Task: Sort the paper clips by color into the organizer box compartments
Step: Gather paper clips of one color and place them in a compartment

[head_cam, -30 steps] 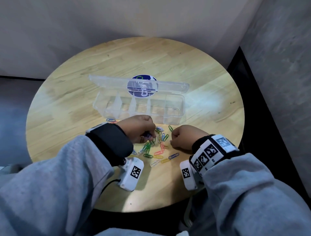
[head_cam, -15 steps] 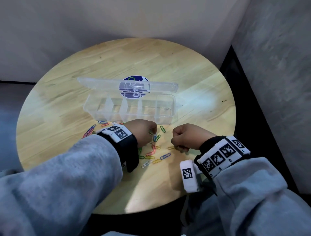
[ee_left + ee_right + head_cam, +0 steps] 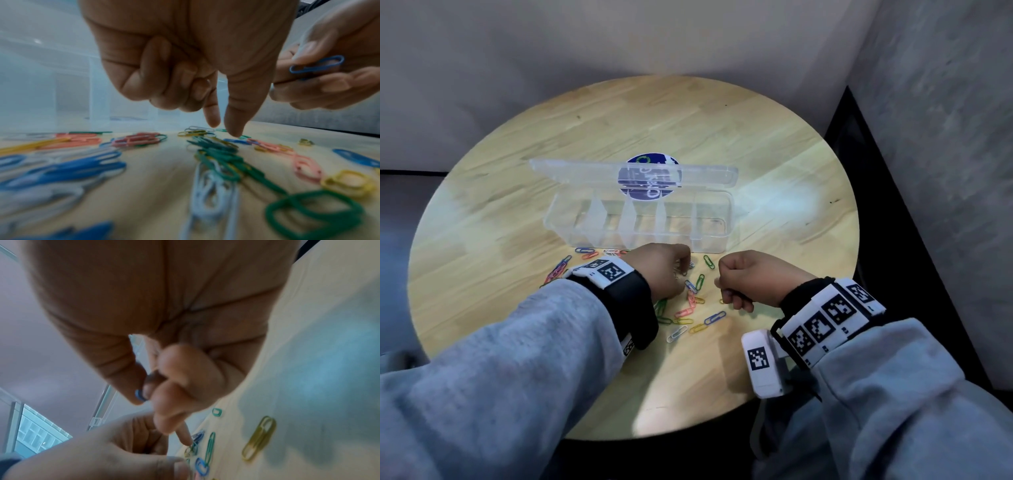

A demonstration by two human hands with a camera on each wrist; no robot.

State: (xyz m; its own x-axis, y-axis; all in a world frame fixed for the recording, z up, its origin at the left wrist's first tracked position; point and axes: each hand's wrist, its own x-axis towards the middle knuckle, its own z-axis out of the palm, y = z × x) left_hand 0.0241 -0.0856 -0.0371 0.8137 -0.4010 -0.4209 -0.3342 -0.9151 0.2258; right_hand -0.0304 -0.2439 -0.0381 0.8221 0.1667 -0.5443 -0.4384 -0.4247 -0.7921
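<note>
- One round wooden table [image 3: 756,144], pale and smooth with visible grain, carries everything; its flat top lets the clips lie spread out for picking.
- One clear plastic box [image 3: 640,236] sits mid-table just beyond the hands, its lid [image 3: 585,171] tipped back and thin dividers standing upright, probably so each color gets its own slot. All slots look empty.
- Two hands work just in front of the box. The right hand [image 3: 748,281] is curled, thumb and fingers pinching a blue clip [image 3: 317,65], likely ready to carry it to the box.
- The left hand [image 3: 661,270] has its outer fingers tucked in, while forefinger and thumb [image 3: 238,113] point down onto the pile with a small gap between them and nothing in them, seemingly to nip one clip.
- Many small paper clips [image 3: 688,315] lie scattered flat between hands and box: thin looped wire with a glossy coating in green, blue, pink, yellow and white, some overlapping.
</note>
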